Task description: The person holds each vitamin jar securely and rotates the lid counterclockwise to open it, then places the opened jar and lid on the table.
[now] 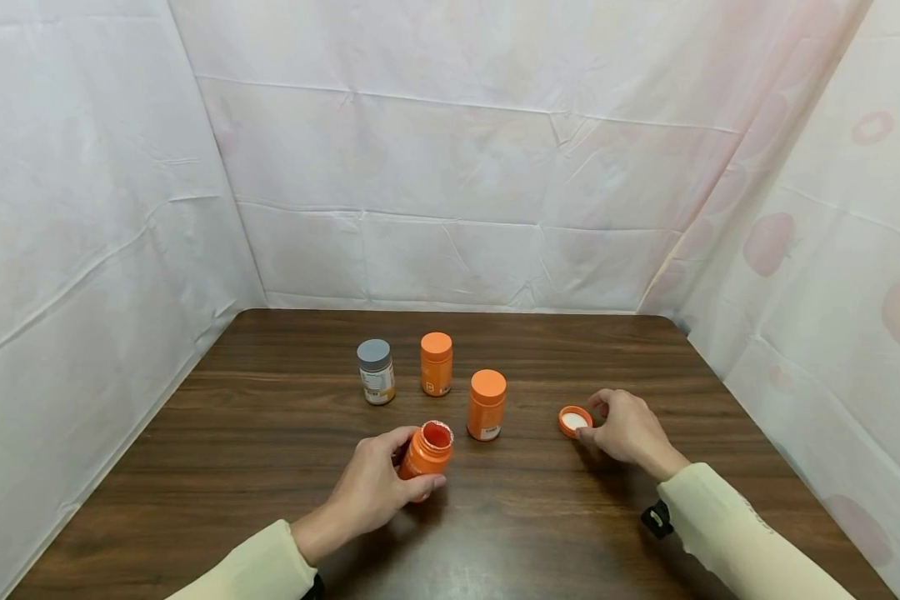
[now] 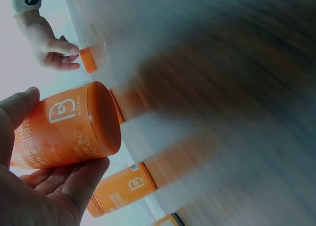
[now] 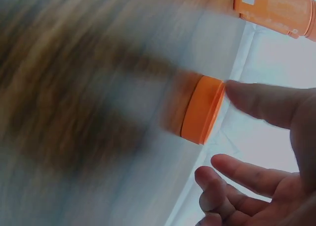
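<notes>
My left hand (image 1: 363, 490) grips an orange bottle (image 1: 424, 457) around its body, thumb on one side and fingers on the other. The bottle has no cap on, and its red-rimmed mouth tilts toward the head camera; white lettering shows on its side in the left wrist view. Over on the right, an orange cap (image 1: 574, 421) lies with its white inner face up on the table. Beside it is my right hand (image 1: 628, 427), fingers spread apart. In the right wrist view its thumb tip reaches the rim of the cap, while the other fingers stand off from it.
Two capped orange bottles, one farther back (image 1: 437, 364) and one nearer (image 1: 487, 406), stand upright beyond the left hand. A jar with a grey lid (image 1: 376, 372) is left of them. White cloth walls (image 1: 450, 167) border the dark wooden table (image 1: 270, 417) at the back and sides.
</notes>
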Action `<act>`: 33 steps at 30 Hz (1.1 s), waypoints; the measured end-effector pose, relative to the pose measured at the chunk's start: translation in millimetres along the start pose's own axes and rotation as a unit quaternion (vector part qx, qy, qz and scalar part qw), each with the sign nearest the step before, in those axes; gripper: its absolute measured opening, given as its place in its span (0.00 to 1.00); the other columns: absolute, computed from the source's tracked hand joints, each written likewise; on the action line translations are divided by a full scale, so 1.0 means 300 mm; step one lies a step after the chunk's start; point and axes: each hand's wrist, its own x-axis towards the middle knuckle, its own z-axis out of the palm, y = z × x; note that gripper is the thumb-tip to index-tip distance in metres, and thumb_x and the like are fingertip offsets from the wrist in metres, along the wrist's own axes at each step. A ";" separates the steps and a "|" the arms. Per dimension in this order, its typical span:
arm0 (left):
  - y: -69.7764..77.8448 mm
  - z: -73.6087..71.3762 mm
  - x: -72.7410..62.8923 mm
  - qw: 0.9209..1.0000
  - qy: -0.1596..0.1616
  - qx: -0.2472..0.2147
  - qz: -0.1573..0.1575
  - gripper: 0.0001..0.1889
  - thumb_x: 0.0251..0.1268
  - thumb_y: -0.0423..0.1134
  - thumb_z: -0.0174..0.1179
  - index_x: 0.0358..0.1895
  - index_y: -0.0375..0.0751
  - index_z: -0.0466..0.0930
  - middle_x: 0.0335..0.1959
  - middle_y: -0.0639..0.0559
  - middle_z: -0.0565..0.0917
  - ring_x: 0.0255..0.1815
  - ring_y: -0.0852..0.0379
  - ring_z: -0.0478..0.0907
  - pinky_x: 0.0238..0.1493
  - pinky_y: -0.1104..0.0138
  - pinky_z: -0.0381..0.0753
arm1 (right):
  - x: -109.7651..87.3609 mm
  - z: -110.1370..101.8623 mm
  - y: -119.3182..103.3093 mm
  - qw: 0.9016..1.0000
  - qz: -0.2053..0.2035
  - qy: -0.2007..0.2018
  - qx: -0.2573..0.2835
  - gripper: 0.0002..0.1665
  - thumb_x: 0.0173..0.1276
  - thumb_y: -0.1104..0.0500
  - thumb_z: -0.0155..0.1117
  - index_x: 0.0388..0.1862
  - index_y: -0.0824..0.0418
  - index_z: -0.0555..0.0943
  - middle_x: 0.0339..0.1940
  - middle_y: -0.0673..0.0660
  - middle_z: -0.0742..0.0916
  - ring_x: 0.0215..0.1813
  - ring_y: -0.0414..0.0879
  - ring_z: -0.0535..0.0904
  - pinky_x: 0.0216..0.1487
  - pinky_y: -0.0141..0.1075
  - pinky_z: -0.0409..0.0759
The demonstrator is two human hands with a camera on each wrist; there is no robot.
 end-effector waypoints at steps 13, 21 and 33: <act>-0.035 -0.040 0.013 0.998 0.058 0.011 -0.031 0.27 0.49 0.39 0.82 0.55 0.49 0.83 0.45 0.61 0.86 0.42 0.65 0.82 0.49 0.61 0.83 | -0.087 0.003 -0.031 0.994 -0.076 0.074 -0.006 0.42 0.69 0.29 0.62 0.64 0.61 0.80 0.62 0.62 0.83 0.65 0.64 0.75 0.58 0.64 0.73; -0.059 -0.067 0.018 0.996 0.080 0.024 -0.039 0.29 0.49 0.39 0.82 0.57 0.47 0.82 0.46 0.56 0.87 0.44 0.62 0.82 0.51 0.59 0.83 | -0.130 0.028 -0.046 0.980 -0.164 0.115 -0.008 0.40 0.67 0.29 0.64 0.65 0.55 0.81 0.68 0.61 0.80 0.69 0.63 0.73 0.64 0.66 0.67; -0.105 -0.102 0.013 0.992 0.107 0.037 -0.047 0.32 0.49 0.40 0.82 0.60 0.43 0.79 0.48 0.50 0.87 0.45 0.56 0.83 0.50 0.58 0.84 | -0.184 0.054 -0.075 0.966 -0.234 0.101 -0.042 0.44 0.67 0.27 0.63 0.70 0.55 0.78 0.74 0.58 0.76 0.74 0.61 0.68 0.70 0.61 0.63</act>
